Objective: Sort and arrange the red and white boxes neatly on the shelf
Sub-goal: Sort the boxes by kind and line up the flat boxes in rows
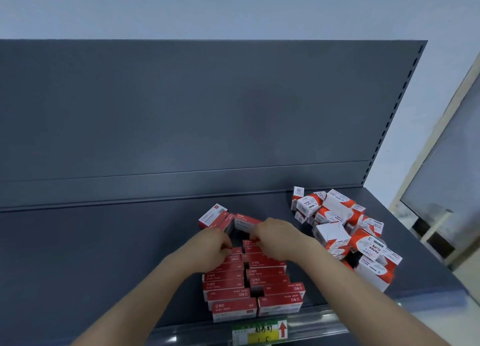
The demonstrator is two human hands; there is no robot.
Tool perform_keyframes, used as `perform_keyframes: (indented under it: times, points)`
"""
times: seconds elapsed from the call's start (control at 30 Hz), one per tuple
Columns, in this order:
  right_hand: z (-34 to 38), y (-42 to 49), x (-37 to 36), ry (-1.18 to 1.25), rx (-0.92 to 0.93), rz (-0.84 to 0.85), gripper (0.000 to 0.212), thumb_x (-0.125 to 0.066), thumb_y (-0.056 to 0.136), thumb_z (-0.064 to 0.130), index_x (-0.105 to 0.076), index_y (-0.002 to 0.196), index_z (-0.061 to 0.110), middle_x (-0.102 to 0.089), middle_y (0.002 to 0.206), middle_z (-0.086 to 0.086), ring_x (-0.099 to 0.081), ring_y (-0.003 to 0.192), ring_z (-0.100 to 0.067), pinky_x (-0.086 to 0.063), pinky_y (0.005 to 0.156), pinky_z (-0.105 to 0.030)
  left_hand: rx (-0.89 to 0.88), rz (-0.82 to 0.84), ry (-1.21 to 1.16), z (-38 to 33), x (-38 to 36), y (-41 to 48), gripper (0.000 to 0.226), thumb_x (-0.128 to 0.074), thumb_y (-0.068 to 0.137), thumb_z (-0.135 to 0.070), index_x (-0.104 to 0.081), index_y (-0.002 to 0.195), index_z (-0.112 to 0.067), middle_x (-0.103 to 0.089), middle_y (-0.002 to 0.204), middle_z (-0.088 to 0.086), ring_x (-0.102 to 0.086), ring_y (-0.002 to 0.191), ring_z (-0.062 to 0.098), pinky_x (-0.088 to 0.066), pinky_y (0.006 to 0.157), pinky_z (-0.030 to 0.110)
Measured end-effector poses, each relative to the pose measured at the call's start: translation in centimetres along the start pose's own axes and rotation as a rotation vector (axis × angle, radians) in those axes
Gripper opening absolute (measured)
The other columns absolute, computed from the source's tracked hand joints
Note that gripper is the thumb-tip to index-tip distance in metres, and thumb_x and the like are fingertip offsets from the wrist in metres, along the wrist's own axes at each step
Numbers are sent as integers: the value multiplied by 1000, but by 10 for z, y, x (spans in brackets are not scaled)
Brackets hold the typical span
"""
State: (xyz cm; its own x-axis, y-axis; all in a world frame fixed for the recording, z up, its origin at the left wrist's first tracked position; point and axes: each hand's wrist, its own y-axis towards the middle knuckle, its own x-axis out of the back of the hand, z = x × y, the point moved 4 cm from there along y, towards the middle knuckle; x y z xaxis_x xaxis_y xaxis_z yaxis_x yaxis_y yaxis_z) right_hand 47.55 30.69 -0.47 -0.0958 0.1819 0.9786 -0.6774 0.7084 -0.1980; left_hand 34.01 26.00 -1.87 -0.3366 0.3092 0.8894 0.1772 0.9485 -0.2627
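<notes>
Red cardboard fills the centre, where a person's left hand (217, 245) curls its fingers onto a flat red box (235, 251) at the far end of the sorted rows. The right hand (279, 237), fingers bent, grips the end of a red-and-white box (245, 223) lying just behind them. From both hands, two rows of red boxes (249, 286) run side by side toward the front lip of the dark grey shelf (104, 254), printed faces up. Beyond the left hand, a few tilted boxes (214, 217) lean against each other. To the right, apart from the rows, paper-clip boxes (335, 205) in white and red lie heaped at all angles. A green-and-yellow price label (259, 331) with a red arrow sits on the shelf edge below the rows.
</notes>
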Motion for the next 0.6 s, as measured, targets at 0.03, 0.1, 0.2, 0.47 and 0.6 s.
perform_keyframes:
  times: [0.03, 0.1, 0.2, 0.47, 0.6]
  points:
    - [0, 0, 1, 5, -3, -9, 25, -46, 93, 15, -61, 113, 10, -61, 112, -13, -60, 98, -29, -50, 81, -40, -1, 14, -8, 0, 1, -1, 25, -49, 94, -28, -67, 105, -16, -68, 105, -2, -63, 93, 10, -53, 86, 32]
    - [0, 0, 8, 46, -23, -83, 22, -48, 92, 20, -62, 107, 10, -63, 108, -12, -60, 96, -29, -49, 77, -37, 19, -99, -7, 0, 11, -1, 24, -52, 93, -32, -69, 100, -17, -70, 100, -1, -63, 88, 11, -53, 82, 32]
    - [-6, 6, 33, 165, -106, -284, 19, -52, 91, 24, -64, 99, 12, -68, 99, -7, -62, 92, -25, -53, 79, -38, 128, -489, 42, 5, 41, 2, 23, -55, 89, -35, -67, 92, -16, -69, 93, -1, -62, 86, 16, -49, 71, 29]
    - [-5, 39, 21, 178, -201, -194, 35, -61, 85, 37, -59, 100, 5, -62, 105, -14, -57, 92, -30, -37, 66, -30, 215, -437, 169, 8, 32, 36, 30, -63, 79, -39, -63, 96, -13, -61, 103, 2, -57, 95, 20, -46, 72, 30]
    - [-8, 43, 11, 174, -227, -201, 31, -62, 86, 33, -58, 102, 7, -60, 109, -15, -58, 98, -32, -39, 68, -32, 193, -420, 245, 6, 24, 42, 34, -63, 82, -39, -60, 104, -12, -60, 108, 5, -57, 100, 21, -44, 77, 30]
